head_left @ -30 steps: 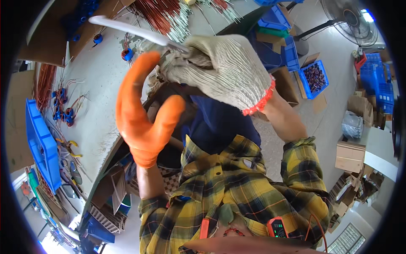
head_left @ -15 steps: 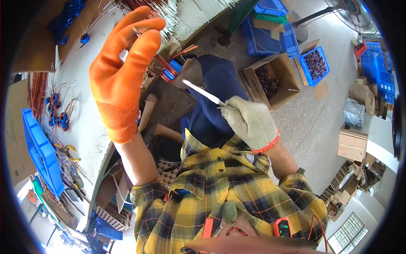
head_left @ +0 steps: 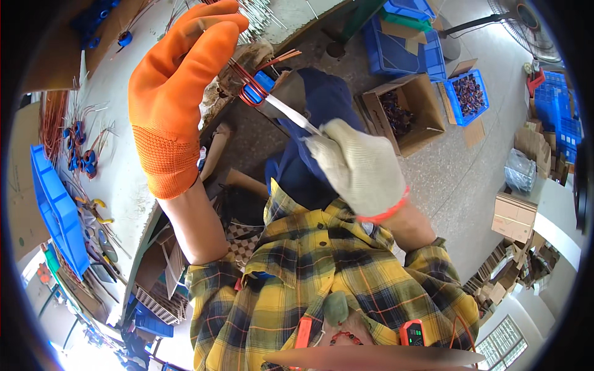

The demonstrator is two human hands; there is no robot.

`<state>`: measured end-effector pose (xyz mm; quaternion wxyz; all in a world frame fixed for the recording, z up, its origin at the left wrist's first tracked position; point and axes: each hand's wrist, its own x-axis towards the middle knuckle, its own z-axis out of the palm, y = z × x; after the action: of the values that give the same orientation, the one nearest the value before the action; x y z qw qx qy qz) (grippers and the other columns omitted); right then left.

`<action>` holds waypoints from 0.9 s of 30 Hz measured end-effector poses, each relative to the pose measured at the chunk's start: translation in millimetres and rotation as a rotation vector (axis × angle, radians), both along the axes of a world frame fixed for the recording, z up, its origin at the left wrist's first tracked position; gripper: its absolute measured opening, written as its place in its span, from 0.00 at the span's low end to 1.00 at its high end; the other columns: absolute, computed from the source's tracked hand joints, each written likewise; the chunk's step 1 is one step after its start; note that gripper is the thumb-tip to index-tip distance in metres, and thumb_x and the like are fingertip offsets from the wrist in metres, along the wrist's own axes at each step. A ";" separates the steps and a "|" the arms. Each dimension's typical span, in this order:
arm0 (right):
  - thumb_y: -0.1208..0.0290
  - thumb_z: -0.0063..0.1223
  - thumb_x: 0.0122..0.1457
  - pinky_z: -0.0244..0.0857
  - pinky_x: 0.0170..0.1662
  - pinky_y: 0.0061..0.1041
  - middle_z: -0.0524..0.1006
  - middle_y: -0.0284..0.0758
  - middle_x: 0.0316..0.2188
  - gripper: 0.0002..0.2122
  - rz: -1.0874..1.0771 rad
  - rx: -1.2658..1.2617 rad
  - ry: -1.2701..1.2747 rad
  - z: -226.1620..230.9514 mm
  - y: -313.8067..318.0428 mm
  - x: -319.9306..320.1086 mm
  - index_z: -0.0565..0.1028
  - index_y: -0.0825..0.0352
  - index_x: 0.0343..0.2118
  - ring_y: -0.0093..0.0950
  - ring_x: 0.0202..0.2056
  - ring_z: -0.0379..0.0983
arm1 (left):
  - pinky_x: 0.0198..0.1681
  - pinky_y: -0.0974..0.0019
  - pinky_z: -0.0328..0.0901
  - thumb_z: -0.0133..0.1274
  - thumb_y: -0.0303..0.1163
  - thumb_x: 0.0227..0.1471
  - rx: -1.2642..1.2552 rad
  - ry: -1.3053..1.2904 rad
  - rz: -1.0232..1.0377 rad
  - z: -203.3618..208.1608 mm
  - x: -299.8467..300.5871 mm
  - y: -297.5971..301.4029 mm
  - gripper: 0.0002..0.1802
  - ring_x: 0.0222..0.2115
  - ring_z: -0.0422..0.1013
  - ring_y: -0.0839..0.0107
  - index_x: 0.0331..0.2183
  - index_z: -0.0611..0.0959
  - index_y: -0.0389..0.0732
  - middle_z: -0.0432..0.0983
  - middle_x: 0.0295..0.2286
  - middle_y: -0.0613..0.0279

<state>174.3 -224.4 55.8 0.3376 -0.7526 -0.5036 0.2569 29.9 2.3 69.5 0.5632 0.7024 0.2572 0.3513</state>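
My left hand [head_left: 176,86], in an orange rubber glove, is raised over the bench edge with its fingers bent together. Reddish copper wire [head_left: 240,72] runs from behind these fingers to a blue ring-shaped coil core [head_left: 265,81]. The wire loops round the core, which sits at the bench edge beside a rough, worn block [head_left: 250,57]. In a white knit glove, my right hand [head_left: 362,167] grips a slim white tapered stick [head_left: 288,112]. Its tip touches or lies very close to the wire loops. The exact grip of the left fingertips is hidden.
On the bench [head_left: 133,204] lie several wound blue coils [head_left: 80,157], a blue tray [head_left: 55,210], pliers [head_left: 99,210] and bundles of cut wire [head_left: 253,18]. A carton of parts [head_left: 402,117] and blue crates [head_left: 402,52] stand on the floor to the right, near a fan [head_left: 526,25].
My right hand has moved up and left, bringing the stick's tip to the coil. My left hand has shifted slightly upward, its fingers drawn closer together.
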 end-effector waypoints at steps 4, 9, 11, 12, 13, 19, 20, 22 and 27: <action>0.63 0.62 0.73 0.72 0.32 0.39 0.79 0.50 0.26 0.10 0.029 0.163 0.040 -14.5 8.5 -4.5 0.80 0.67 0.42 0.52 0.31 0.82 | 0.70 0.60 0.60 0.63 0.39 0.67 -0.003 0.035 0.005 3.7 0.5 1.5 0.19 0.59 0.75 0.66 0.49 0.93 0.33 0.85 0.55 0.53; 0.68 0.63 0.72 0.78 0.37 0.26 0.88 0.39 0.36 0.14 0.179 0.094 0.305 -17.8 3.7 23.4 0.81 0.71 0.55 0.30 0.33 0.87 | 0.70 0.59 0.60 0.62 0.39 0.68 0.046 0.063 0.017 6.9 4.0 -6.3 0.20 0.61 0.74 0.65 0.49 0.92 0.32 0.85 0.56 0.54; 0.69 0.62 0.72 0.77 0.36 0.26 0.87 0.37 0.35 0.14 0.174 0.019 0.453 -16.9 -2.2 27.7 0.82 0.71 0.55 0.26 0.31 0.83 | 0.70 0.58 0.61 0.62 0.39 0.68 0.060 0.067 0.056 5.8 5.9 -11.3 0.21 0.61 0.74 0.64 0.51 0.91 0.32 0.84 0.57 0.53; 0.69 0.61 0.73 0.75 0.35 0.27 0.85 0.37 0.33 0.12 0.164 -0.009 0.512 -18.3 -3.5 28.6 0.82 0.70 0.53 0.27 0.30 0.81 | 0.69 0.57 0.62 0.62 0.40 0.68 0.172 0.090 0.135 5.0 6.1 -13.9 0.22 0.61 0.75 0.63 0.52 0.90 0.32 0.84 0.56 0.52; 0.68 0.61 0.73 0.73 0.33 0.28 0.83 0.37 0.31 0.11 0.155 -0.030 0.571 -21.0 -3.5 26.2 0.83 0.69 0.52 0.27 0.28 0.79 | 0.69 0.56 0.63 0.62 0.40 0.68 0.291 0.113 0.214 4.1 6.4 -18.3 0.23 0.61 0.75 0.61 0.54 0.89 0.31 0.84 0.56 0.50; 0.66 0.58 0.74 0.71 0.31 0.30 0.80 0.37 0.27 0.09 0.252 -0.028 0.714 -41.3 -3.8 23.4 0.83 0.66 0.46 0.26 0.25 0.75 | 0.39 0.56 0.70 0.61 0.44 0.57 1.096 -0.085 0.075 -9.5 19.8 -84.8 0.18 0.30 0.78 0.56 0.38 0.89 0.37 0.84 0.34 0.51; 0.67 0.58 0.73 0.71 0.31 0.30 0.80 0.38 0.26 0.09 0.264 -0.084 0.789 -37.0 -15.8 22.1 0.83 0.66 0.46 0.27 0.25 0.75 | 0.34 0.57 0.67 0.62 0.45 0.57 1.035 -0.079 -0.025 -16.7 26.7 -108.9 0.19 0.28 0.76 0.59 0.36 0.88 0.37 0.82 0.31 0.53; 0.67 0.57 0.73 0.70 0.31 0.30 0.79 0.38 0.25 0.08 0.266 -0.213 0.805 -24.6 -46.8 25.8 0.83 0.66 0.44 0.27 0.24 0.75 | 0.28 0.60 0.63 0.64 0.46 0.56 0.910 -0.091 -0.183 -31.5 40.2 -155.2 0.20 0.24 0.72 0.63 0.33 0.86 0.36 0.78 0.28 0.56; 0.69 0.56 0.72 0.70 0.31 0.31 0.77 0.39 0.23 0.07 -0.022 -0.544 0.609 -2.0 -97.7 29.1 0.83 0.66 0.41 0.29 0.24 0.75 | 0.35 0.60 0.72 0.63 0.40 0.57 0.981 -0.305 -0.192 -43.6 70.0 -179.3 0.13 0.31 0.79 0.62 0.37 0.88 0.40 0.82 0.31 0.58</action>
<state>203.4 -322.1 53.8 0.2627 -0.7093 -0.2859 0.5883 99.9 -177.0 25.9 0.2288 0.8448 -0.0881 0.4756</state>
